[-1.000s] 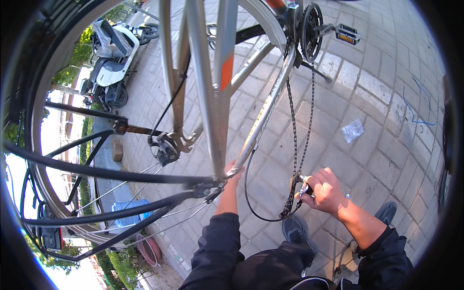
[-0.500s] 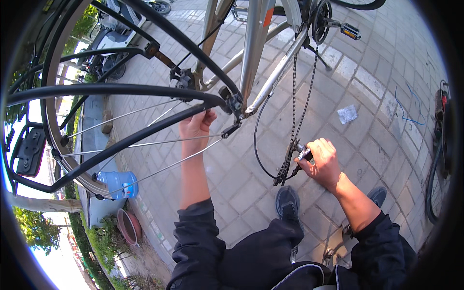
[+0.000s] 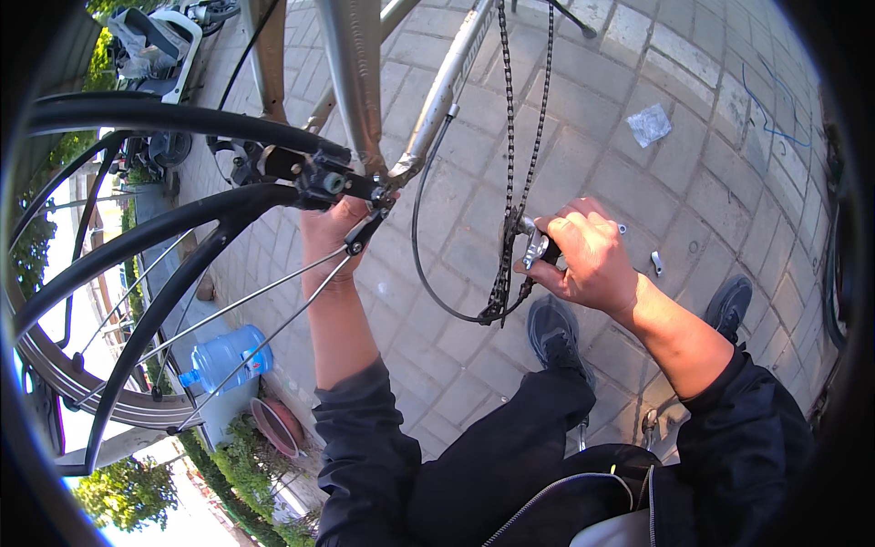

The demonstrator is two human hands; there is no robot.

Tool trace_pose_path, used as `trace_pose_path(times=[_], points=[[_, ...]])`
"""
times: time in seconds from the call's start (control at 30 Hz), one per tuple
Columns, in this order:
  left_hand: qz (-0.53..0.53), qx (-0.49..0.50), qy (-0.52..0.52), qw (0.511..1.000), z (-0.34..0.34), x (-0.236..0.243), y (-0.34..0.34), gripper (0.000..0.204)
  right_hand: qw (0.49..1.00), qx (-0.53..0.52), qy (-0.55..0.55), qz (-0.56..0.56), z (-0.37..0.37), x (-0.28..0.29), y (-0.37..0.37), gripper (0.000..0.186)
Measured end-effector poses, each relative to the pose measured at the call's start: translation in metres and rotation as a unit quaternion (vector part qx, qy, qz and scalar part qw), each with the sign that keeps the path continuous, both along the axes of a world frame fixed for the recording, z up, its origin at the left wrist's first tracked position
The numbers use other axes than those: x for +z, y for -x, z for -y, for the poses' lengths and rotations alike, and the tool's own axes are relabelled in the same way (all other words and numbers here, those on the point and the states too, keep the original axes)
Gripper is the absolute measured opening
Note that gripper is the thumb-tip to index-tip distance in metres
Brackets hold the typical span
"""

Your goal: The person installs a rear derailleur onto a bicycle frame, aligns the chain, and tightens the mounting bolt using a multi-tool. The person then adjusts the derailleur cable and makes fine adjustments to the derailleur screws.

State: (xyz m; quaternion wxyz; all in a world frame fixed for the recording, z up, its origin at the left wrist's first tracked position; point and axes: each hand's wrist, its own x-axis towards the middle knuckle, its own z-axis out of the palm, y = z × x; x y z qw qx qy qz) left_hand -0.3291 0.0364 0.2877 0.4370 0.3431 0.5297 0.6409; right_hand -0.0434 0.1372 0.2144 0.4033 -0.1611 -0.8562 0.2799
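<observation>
The silver bicycle frame (image 3: 351, 82) slants in from the top, its rear end hanging at mid-left of the view. There my left hand (image 3: 330, 239) is closed against the frame's rear end, its fingers partly hidden behind the black rack mount and dropout. My right hand (image 3: 592, 255) pinches the rear derailleur (image 3: 536, 246), a silver and black part dangling low on the right. The chain (image 3: 507, 118) runs down to it in two strands, close beside my fingertips. A black cable (image 3: 419, 237) loops from the frame to the derailleur.
A black rack (image 3: 164, 205) and a wheel rim (image 3: 118, 415) reach across the left side. A blue water jug (image 3: 232, 356) and a reddish pot (image 3: 276, 427) are lower left. On the paving lie a clear wrapper (image 3: 649, 126), blue wire (image 3: 775, 132) and a small silver part (image 3: 656, 263).
The view has shifted, with the bicycle's rear now further left and its crank out of sight. My right hand still holds the derailleur. Small silver parts beyond that hand now show.
</observation>
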Motion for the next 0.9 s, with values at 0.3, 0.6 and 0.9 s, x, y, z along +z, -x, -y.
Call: trace_pose_path(times=[0.3,0.6,0.9], points=[[-0.014,-0.042,-0.026,0.999,0.002,-0.008,0.002,0.033,1.0,-0.006,0.03,-0.004,0.0,0.0,0.002,0.037],[0.008,-0.039,-0.047,0.998,0.018,-0.01,-0.013,0.029,0.999,-0.038,0.028,-0.011,0.019,0.012,0.041,0.033],[-0.107,-0.062,0.03,0.992,0.023,0.001,-0.004,0.046,0.994,-0.075,0.075,-0.021,0.032,0.019,0.097,0.033]])
